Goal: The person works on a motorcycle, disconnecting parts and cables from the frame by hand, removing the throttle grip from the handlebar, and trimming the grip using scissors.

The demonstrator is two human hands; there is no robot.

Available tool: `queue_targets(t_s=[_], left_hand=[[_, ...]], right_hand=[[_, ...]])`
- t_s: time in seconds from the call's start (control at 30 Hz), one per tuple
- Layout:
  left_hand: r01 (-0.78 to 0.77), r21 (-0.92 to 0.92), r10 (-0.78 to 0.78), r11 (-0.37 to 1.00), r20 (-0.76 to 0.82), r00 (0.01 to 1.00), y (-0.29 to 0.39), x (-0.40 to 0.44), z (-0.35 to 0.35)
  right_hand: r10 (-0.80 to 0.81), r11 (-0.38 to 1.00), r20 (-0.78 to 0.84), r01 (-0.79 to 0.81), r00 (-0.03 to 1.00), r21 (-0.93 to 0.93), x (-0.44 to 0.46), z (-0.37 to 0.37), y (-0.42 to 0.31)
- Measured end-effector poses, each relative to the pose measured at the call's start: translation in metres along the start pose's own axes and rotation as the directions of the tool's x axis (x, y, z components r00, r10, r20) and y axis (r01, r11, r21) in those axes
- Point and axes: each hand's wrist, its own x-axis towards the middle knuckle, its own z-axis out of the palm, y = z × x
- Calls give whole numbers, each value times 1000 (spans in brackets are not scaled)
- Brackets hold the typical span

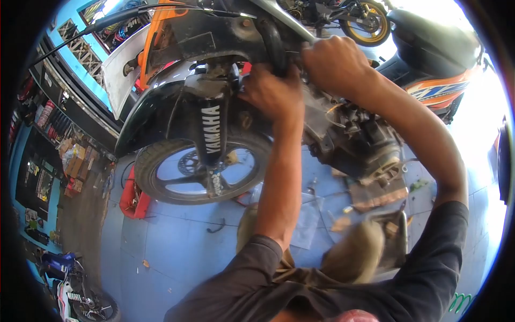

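Observation:
A motorcycle with a black front fork leg (213,121) lettered YAMAHA stands before me, its front wheel (201,169) over the blue floor. Near the frame, beside a thick black hose (272,45), is my left hand (272,91), blurred, with its fingers closed; what they hold is hidden. Up and to the right, my right hand (333,61) is curled with its knuckles up, close to the frame's grey edge. Whatever lies inside its fingers cannot be seen. The engine (370,142) is exposed below my right forearm.
A red tray (132,198) lies left of the wheel. Cardboard (378,190) and loose parts lie under the engine. Another motorcycle with an orange side panel (437,92) is at the right, and a small one (80,290) at the lower left. Shelves line the left wall.

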Motion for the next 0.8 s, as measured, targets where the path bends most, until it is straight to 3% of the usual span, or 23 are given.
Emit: queue_targets(t_s=[0.13,0.33,0.5,0.57,0.67,0.77,0.8], left_hand=[[-13,-264,3,964,-37,999,-3,1,0],[-69,-360,41,930,-84,996,-6,0,-2],[-58,-331,39,942,-65,997,-5,1,-5],[-59,-348,38,936,-66,997,-6,1,-3],[-68,-379,38,923,-86,996,-7,0,0],[-108,-353,77,929,-100,992,-4,1,-2],[-47,-306,33,951,-51,998,-3,0,-2]], right_hand=[[-86,995,20,87,996,-57,1,4,7],[-52,994,37,56,998,-96,-6,11,9],[-83,982,-26,77,996,-174,-9,19,12],[-103,968,-205,50,973,-245,-9,28,11],[-135,973,-251,80,959,-218,2,18,17],[-91,960,-120,55,989,-276,8,9,15],[-88,971,-150,51,985,-234,6,15,16]])
